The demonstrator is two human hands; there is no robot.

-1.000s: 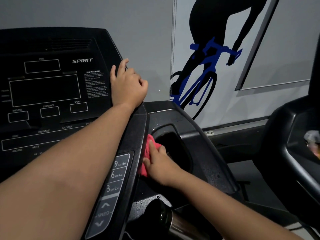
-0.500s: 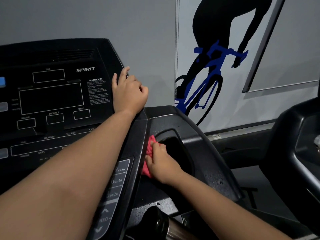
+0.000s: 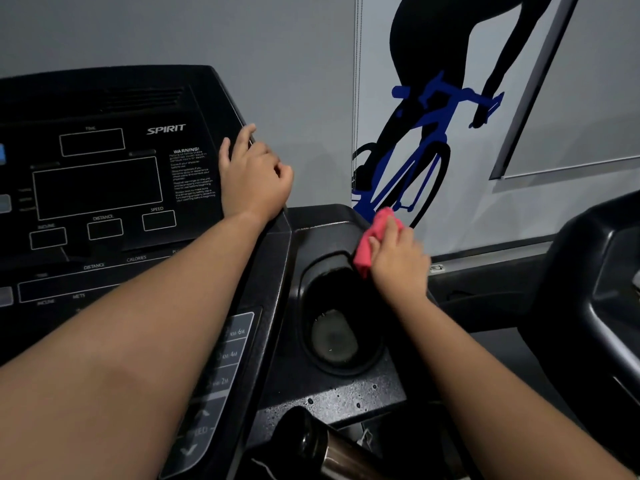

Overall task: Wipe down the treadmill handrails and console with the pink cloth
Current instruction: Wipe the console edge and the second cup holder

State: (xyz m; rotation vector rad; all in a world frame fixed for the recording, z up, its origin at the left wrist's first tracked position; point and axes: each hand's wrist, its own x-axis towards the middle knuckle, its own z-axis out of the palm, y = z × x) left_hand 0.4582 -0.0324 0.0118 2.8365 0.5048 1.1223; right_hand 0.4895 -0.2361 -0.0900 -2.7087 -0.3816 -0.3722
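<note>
The right hand point(image 3: 398, 261) held the pink cloth point(image 3: 372, 240) bunched under curled fingers and pressed it to the far rim of the cup holder point(image 3: 332, 323), at the back corner of the tray beside the console point(image 3: 104, 188). The left hand point(image 3: 254, 181) braced on the console's right edge, its outer fingers curled over that edge and its thumb and forefinger lying on the face. The likeliest trouble was incomplete wiping: the cloth was wadded small, so each pass would probably cover only a narrow strip, and the droplets point(image 3: 346, 396) speckling the near part of the tray could be left behind or merely smeared. The cloth's loose lower end hung at the holder's lip and might slip into the well if the grip eased. The left forearm lay across the speed keypad point(image 3: 225, 358), and leaning harder there could press a key. The display looked dark, though whether the machine had power could not be told. The metal handgrip point(image 3: 332, 452) at the bottom edge appeared not yet wiped.
</note>
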